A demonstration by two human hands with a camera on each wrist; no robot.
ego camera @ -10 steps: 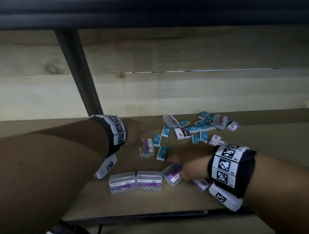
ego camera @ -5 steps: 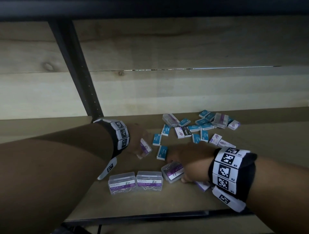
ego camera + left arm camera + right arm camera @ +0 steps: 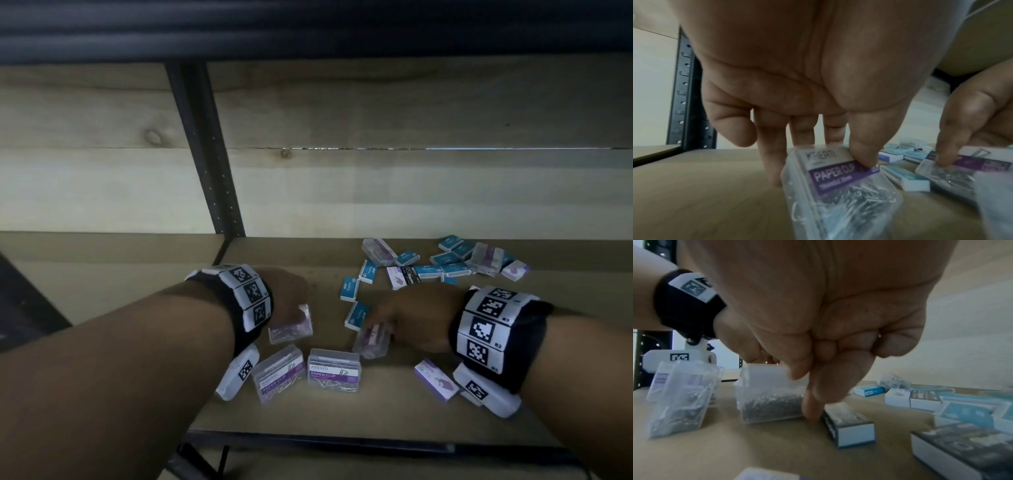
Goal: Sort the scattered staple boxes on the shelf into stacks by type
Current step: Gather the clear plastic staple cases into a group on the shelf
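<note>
My left hand (image 3: 297, 314) pinches a clear paper clip box (image 3: 291, 329) with a purple label, tilted just above the shelf; the left wrist view shows the thumb (image 3: 862, 151) on its label and the fingers behind the box (image 3: 838, 186). My right hand (image 3: 376, 329) grips a second clear box (image 3: 371, 341) between thumb and index finger (image 3: 810, 407), standing on the shelf board. Two more clear boxes (image 3: 279, 373) (image 3: 334, 370) lie side by side at the front. Small blue staple boxes (image 3: 349, 289) and purple ones (image 3: 436, 379) lie scattered.
The wooden shelf board (image 3: 342, 418) has a dark metal front rail (image 3: 342, 442) and a black upright post (image 3: 205, 154) at back left. A jumble of blue, purple and clear boxes (image 3: 486, 258) sits at back right before the plank wall.
My left hand has carried its clear box forward, toward the two lying at the front. My right hand has tipped its box upright and shifted, uncovering the purple staple box.
</note>
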